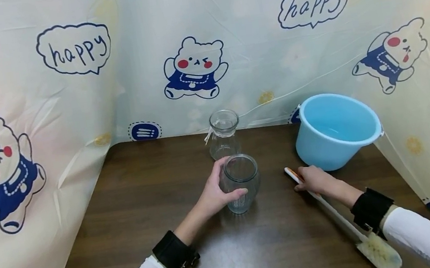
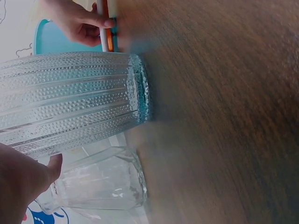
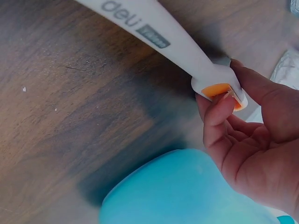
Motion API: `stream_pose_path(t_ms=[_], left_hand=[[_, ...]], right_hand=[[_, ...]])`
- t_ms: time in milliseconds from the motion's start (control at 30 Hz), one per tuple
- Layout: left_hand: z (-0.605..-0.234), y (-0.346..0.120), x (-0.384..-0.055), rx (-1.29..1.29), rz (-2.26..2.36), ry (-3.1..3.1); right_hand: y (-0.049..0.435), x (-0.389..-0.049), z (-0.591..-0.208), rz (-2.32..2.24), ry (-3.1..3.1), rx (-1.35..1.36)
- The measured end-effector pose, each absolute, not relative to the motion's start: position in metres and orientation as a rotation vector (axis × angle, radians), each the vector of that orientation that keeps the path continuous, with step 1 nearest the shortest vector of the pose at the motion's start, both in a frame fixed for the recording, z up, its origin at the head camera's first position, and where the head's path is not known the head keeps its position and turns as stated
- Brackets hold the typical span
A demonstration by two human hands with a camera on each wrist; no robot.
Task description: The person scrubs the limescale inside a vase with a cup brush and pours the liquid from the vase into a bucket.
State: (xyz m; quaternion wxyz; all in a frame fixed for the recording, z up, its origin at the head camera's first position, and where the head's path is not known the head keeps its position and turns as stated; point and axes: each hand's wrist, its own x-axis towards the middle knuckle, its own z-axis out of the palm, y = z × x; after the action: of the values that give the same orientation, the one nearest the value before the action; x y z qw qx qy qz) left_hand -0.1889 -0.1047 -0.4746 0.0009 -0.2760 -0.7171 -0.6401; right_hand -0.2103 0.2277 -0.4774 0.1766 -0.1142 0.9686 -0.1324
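My left hand [image 1: 215,189] grips a ribbed, dotted clear glass jar [image 1: 244,194] by its side, thumb in front. The jar is upright; whether its base touches the table, I cannot tell. Just behind it stands a second glass jar [image 1: 225,144], with a pale string tied round its neck. My right hand [image 1: 317,181] holds a long-handled brush [image 1: 342,219] near the orange-and-white end of its handle. The handle slants toward the near right, where the pale yellowish brush head [image 1: 379,254] lies below my right forearm. Dark "deli" lettering shows on the white handle [image 3: 159,37] in the right wrist view.
A light blue bucket [image 1: 317,149] stands at the back right, just beyond my right hand. The dark wooden table [image 1: 145,200] is bordered by a printed cloth backdrop [image 1: 254,63] at the back and both sides.
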Motion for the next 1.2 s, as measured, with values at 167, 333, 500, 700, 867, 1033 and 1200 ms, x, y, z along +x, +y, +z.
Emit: stream_pose_path(t_ms=[167, 333, 500, 700, 867, 1033, 1200], left_hand=[[-0.471, -0.105, -0.188, -0.856, -1.988, -2.279], [-0.471, -0.105, -0.189, -0.85, -1.96, -2.288], [-0.468, -0.105, -0.186, -0.856, -1.93, -2.28], [-0.44, -0.111, -0.173, -0.886, -1.923, -2.28], [-0.433, -0.121, -0.17, -0.897, -1.9, -2.278], [-0.442, -0.138, -0.176, -0.923, -1.973, -2.182], [-0.455, -0.164, -0.184, -0.813, -1.924, -2.266]], right_hand=[[0.227, -0.208, -0.477, -0.369, 2.73, -0.284], [0.228, -0.206, -0.477, -0.372, 2.748, -0.296], [0.225, -0.203, -0.469, -0.425, 2.829, -0.338], [0.209, -0.196, -0.45, -0.644, 3.025, -0.471], [0.192, -0.184, -0.429, -0.901, 3.092, -0.602], [0.175, -0.175, -0.415, -1.102, 3.011, -0.692], [0.159, -0.171, -0.407, -1.224, 2.882, -0.696]])
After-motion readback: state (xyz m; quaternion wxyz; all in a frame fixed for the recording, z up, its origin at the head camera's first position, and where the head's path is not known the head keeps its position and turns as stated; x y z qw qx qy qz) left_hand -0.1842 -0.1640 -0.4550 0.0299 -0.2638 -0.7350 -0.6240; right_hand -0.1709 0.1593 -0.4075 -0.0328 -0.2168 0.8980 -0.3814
